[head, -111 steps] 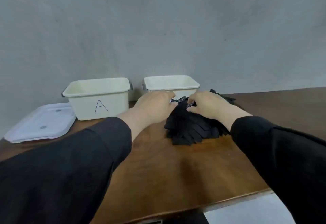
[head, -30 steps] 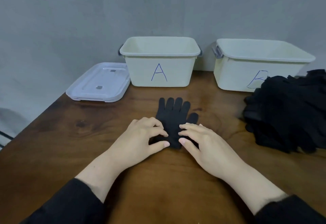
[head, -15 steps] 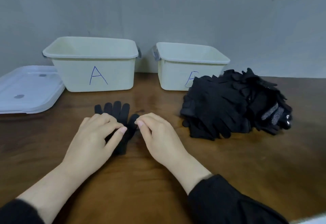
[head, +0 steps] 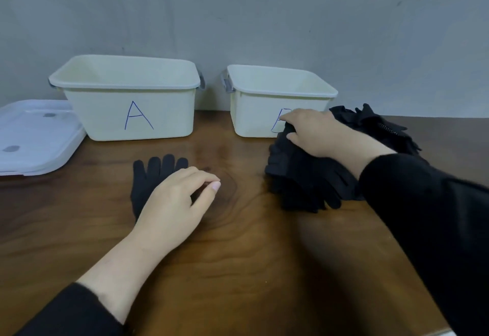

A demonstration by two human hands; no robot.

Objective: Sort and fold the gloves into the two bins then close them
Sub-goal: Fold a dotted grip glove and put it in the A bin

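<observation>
Two clear lids [head: 34, 134] lie stacked at the desk's [head: 238, 256] far left edge, beside bin A [head: 127, 97], with bin B [head: 277, 97] further right along the back edge. Mid-desk a single black glove [head: 148, 179] lies flat under the left hand [head: 172, 203], fingers loosely curled on it. The right hand [head: 315, 131] grips the glove pile [head: 312, 176] before bin B.

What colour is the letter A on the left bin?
Blue, handwritten on the cream bin's front; only the head view shows it.
</observation>
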